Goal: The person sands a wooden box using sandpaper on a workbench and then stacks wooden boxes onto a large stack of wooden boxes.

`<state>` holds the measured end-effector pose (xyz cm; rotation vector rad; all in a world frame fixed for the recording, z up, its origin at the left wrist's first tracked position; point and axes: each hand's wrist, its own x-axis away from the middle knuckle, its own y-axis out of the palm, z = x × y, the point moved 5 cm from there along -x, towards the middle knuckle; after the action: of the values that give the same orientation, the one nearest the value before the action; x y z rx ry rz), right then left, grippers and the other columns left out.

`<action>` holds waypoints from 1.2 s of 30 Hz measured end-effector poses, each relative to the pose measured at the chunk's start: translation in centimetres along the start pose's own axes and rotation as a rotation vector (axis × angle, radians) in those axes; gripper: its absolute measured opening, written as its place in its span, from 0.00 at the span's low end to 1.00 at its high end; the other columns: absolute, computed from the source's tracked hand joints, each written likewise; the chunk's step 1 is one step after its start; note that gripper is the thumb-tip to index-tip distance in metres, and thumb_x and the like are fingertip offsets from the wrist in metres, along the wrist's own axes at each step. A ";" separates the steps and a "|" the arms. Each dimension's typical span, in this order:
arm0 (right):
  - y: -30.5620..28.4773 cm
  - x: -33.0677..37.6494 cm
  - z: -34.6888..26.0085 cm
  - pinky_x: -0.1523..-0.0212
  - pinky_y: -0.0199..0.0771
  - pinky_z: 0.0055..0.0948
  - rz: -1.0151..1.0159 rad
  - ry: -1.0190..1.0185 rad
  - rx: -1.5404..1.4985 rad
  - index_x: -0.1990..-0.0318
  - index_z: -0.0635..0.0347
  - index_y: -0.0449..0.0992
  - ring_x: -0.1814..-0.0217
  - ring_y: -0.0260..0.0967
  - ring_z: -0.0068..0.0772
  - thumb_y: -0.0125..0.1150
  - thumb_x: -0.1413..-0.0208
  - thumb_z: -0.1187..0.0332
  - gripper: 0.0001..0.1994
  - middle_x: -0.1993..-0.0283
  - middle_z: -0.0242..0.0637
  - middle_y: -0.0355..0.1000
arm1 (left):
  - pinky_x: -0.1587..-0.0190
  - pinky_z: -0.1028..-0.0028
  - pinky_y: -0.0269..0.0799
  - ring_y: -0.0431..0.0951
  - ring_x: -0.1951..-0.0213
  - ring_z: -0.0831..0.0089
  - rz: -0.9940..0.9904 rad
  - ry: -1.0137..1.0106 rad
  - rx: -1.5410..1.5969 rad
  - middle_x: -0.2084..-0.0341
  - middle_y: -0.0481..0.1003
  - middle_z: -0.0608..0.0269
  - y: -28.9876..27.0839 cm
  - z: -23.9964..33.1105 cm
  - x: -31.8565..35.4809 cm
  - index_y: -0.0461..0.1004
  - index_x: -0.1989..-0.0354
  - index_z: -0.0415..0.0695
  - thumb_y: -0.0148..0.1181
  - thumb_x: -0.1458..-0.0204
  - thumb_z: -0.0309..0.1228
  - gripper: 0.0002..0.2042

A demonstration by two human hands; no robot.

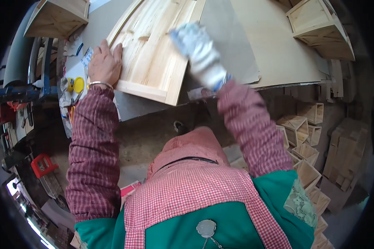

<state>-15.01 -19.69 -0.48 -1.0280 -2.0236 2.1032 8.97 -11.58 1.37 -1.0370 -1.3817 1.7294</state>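
A pale wooden panel (147,68) with raised edge strips lies on the grey-covered worktable, one corner towards me. My left hand (105,64), bare with a bracelet at the wrist, rests against its left edge, fingers stretched and thumb apart. Over the panel's right edge is my right hand (197,47) in a white and light-blue work glove. Motion blurs that glove, so its fingers and anything in them cannot be made out.
Wooden crates stand at the table's far left (58,18) and far right (320,25). A yellow round container (78,84) and small tools lie left of my forearm. Several wooden boxes (295,126) are stacked low on the right. A red stool (43,165) stands lower left.
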 end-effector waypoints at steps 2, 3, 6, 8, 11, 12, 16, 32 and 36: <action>2.4 0.1 2.9 0.34 0.51 0.40 -0.034 0.040 0.205 0.42 0.63 0.64 0.39 0.57 0.44 0.44 0.51 0.72 0.25 0.46 0.45 0.64 | 0.51 0.57 0.66 0.72 0.53 0.47 0.022 0.032 0.010 0.56 0.70 0.42 0.0 0.8 -0.5 0.63 0.45 0.39 0.43 0.42 0.52 0.28; 2.3 -0.5 2.8 0.35 0.52 0.41 -0.085 0.068 0.383 0.42 0.62 0.64 0.39 0.57 0.44 0.45 0.51 0.72 0.25 0.47 0.45 0.64 | 0.52 0.57 0.67 0.72 0.54 0.47 0.021 0.021 0.014 0.56 0.70 0.42 0.0 0.4 -0.3 0.63 0.45 0.38 0.43 0.42 0.51 0.28; -3.5 1.0 -4.7 0.40 0.58 0.43 0.150 -0.077 0.039 0.53 0.55 0.71 0.48 0.64 0.38 0.44 0.47 0.69 0.15 0.57 0.35 0.69 | 0.53 0.57 0.67 0.72 0.56 0.47 0.010 -0.004 -0.012 0.58 0.70 0.42 -0.1 -1.2 0.7 0.62 0.44 0.37 0.45 0.42 0.50 0.28; -4.4 2.7 -8.4 0.42 0.59 0.42 -0.257 -0.071 -0.350 0.54 0.53 0.71 0.48 0.64 0.37 0.47 0.49 0.68 0.14 0.55 0.33 0.70 | 0.54 0.57 0.68 0.73 0.57 0.47 -0.001 -0.008 -0.018 0.59 0.70 0.43 -0.1 -0.9 0.8 0.62 0.44 0.37 0.45 0.42 0.49 0.28; -3.9 -0.3 -4.8 0.39 0.60 0.40 0.061 -0.223 -0.253 0.60 0.58 0.69 0.53 0.67 0.42 0.50 0.48 0.68 0.09 0.62 0.34 0.66 | 0.57 0.57 0.68 0.73 0.58 0.48 0.061 0.020 -0.014 0.60 0.71 0.43 -1.2 -0.9 1.0 0.62 0.44 0.36 0.47 0.42 0.46 0.26; -2.4 -2.7 -1.2 0.40 0.61 0.39 -0.035 -0.070 -0.199 0.58 0.58 0.69 0.53 0.67 0.42 0.49 0.48 0.69 0.10 0.59 0.36 0.67 | 0.57 0.57 0.68 0.73 0.58 0.48 0.062 0.028 -0.011 0.60 0.71 0.43 -1.2 -0.5 1.0 0.62 0.44 0.36 0.47 0.42 0.46 0.26; 4.1 -7.1 14.3 0.39 0.60 0.35 0.184 0.119 -0.024 0.48 0.61 0.67 0.48 0.65 0.44 0.45 0.48 0.74 0.18 0.48 0.44 0.67 | 0.57 0.59 0.68 0.72 0.58 0.48 -0.001 0.048 0.004 0.57 0.69 0.43 -0.7 1.2 0.1 0.60 0.41 0.39 0.46 0.40 0.45 0.25; 5.3 -7.9 17.5 0.39 0.61 0.40 0.280 0.131 0.076 0.38 0.60 0.60 0.45 0.64 0.40 0.41 0.47 0.78 0.25 0.39 0.49 0.61 | 0.55 0.61 0.67 0.71 0.57 0.49 -0.027 0.034 0.004 0.58 0.69 0.44 -0.8 1.3 0.3 0.60 0.42 0.36 0.46 0.40 0.42 0.24; -0.7 -3.2 2.2 0.44 0.65 0.39 -0.275 0.031 -0.122 0.46 0.60 0.67 0.47 0.66 0.40 0.42 0.43 0.70 0.17 0.47 0.43 0.67 | 0.55 0.61 0.67 0.71 0.56 0.50 -0.023 0.012 -0.001 0.58 0.69 0.45 -0.9 0.5 0.9 0.60 0.42 0.36 0.46 0.40 0.42 0.24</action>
<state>-13.85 -22.97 1.33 -0.7381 -2.1579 1.8367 8.15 -10.81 2.18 -1.0270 -1.3822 1.7029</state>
